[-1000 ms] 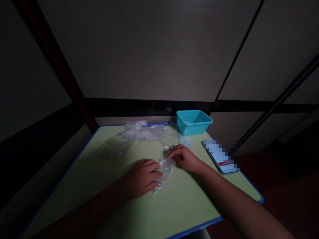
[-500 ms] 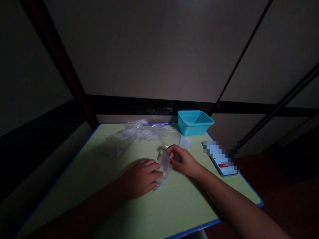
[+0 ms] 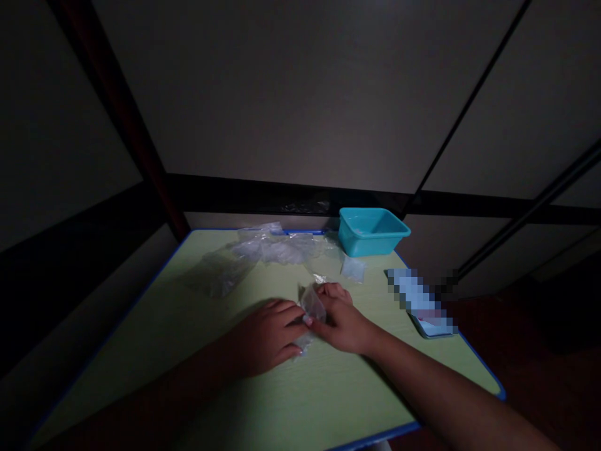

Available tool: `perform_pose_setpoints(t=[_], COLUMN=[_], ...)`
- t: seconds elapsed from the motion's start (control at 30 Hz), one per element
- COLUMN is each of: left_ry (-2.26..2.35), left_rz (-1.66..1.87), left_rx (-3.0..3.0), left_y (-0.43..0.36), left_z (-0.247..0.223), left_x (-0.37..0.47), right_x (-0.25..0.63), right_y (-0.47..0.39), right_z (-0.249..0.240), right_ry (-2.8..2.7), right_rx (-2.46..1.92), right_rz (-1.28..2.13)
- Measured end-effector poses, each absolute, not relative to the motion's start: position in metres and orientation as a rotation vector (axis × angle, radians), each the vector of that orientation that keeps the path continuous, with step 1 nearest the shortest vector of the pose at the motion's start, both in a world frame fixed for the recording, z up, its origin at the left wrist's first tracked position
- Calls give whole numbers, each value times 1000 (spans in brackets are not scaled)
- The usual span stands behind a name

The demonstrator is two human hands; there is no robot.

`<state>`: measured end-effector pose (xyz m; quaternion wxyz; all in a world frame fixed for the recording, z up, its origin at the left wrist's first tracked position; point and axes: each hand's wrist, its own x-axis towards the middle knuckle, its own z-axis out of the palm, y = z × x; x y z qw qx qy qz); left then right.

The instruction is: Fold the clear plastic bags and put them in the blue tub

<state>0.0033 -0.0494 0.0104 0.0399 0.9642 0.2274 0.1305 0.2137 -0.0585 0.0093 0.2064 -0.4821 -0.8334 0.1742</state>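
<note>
A small clear plastic bag [image 3: 313,303] lies on the light green table between my two hands, its upper part folded up. My left hand [image 3: 270,338] is palm down at its left side, with the fingertips pressing the bag onto the tabletop. From the right, my right hand [image 3: 345,321] grips the bag, its thumb pushed against the folded plastic near my left fingertips. Part of the bag is hidden under the fingers. Just beyond my right hand is a small whitish packet [image 3: 353,269], lying flat.
Crumpled clear plastic bags [image 3: 267,249] spread over the back left of the table [image 3: 188,363]. A turquoise basin [image 3: 375,244] stands at the back right corner. By the right edge lies a phone [image 3: 434,327], partly blurred out. Cabinet panels [image 3: 282,100] rise behind the table.
My right hand has shifted slightly toward my left one, its thumb moving down and left. The bag's upper end is now folded over. My left hand stays in place.
</note>
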Motion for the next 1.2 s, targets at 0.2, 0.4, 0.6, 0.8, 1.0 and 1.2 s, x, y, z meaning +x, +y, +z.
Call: perform_pose_setpoints(t=[0.2,0.4,0.6,0.8,1.0,1.2], left_ry=[714,682,661,687,618,690], left_rz=[353,351,456,516,560,522], left_rx=[2941,2952,2984,2984,3018,3031], left_y=[-49,-48,-47,-52,-49,-53], left_z=[10,6,6,7,6,17], left_x=[3,2,3,3,3,2], right_x=[212,213,215,214,214,212], right_y=[-64,-61,-60,-59,-60,-62], right_z=[6,3,1,-2,0,2], right_ry=[-2486,-2534,-2618,-2615,-2652,-2656], right_rx=[-1404,-1382,-1312,-1362,-1377,-1426], right_rz=[589,552,543,501,448,404])
